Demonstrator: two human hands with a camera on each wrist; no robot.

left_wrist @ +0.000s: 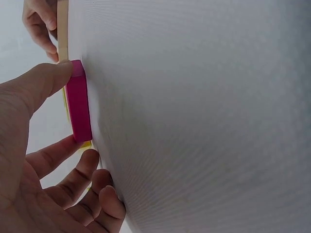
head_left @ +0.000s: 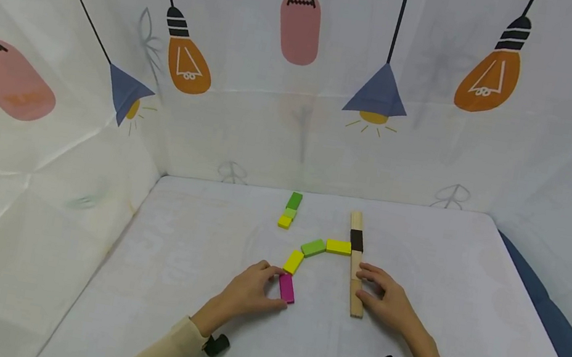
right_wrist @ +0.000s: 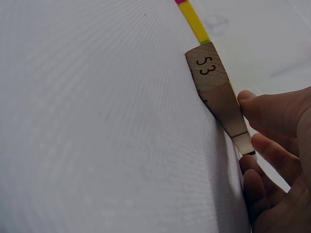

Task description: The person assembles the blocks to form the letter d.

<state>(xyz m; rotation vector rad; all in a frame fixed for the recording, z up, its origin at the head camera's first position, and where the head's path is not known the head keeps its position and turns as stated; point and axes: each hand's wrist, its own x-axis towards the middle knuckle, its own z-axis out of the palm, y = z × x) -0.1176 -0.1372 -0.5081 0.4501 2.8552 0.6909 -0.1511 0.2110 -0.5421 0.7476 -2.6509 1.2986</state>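
From the head view, the left hand [head_left: 248, 291] rests on the desk [head_left: 183, 262] with its thumb and fingers pinching the magenta block [head_left: 287, 288], which lies flat with its long axis running away from the person, just at the near end of an arc of blocks: a yellow block [head_left: 293, 261], a green block [head_left: 313, 247] and another yellow block [head_left: 339, 247]. The right hand [head_left: 384, 300] lies on the far right side of the wooden strip [head_left: 357, 265], fingers nearly straight and touching its edge; the strip also runs away from the person, well apart from the magenta block. In the left wrist view the thumb [left_wrist: 34, 87] presses one end of the magenta block [left_wrist: 79, 107] and a finger meets the other end. In the right wrist view the fingers [right_wrist: 272, 114] press against the side of the wooden strip [right_wrist: 218, 94], whose end block is stamped 53.
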